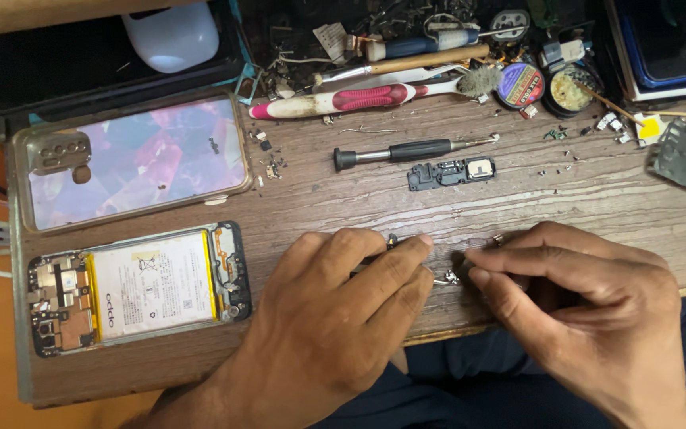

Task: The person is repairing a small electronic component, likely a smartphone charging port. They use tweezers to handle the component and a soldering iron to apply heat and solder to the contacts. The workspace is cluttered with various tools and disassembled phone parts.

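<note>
At the bottom of the frame the left hand (335, 318) lies knuckles up on the wooden counter (565, 199), its fingers curled round a small dark part that is mostly hidden beneath them. Just right of it, the right hand (589, 310) pinches thumb and forefinger together at a tiny metal piece (448, 278), which sits between the two hands at lower centre. At lower left lies an opened phone (136, 290) with its battery exposed, and above it a marbled phone back cover (132, 163). At upper centre a black screwdriver (406, 151) lies above a small black module (450, 172), with a pink-and-white toothbrush (359, 99) further up.
</note>
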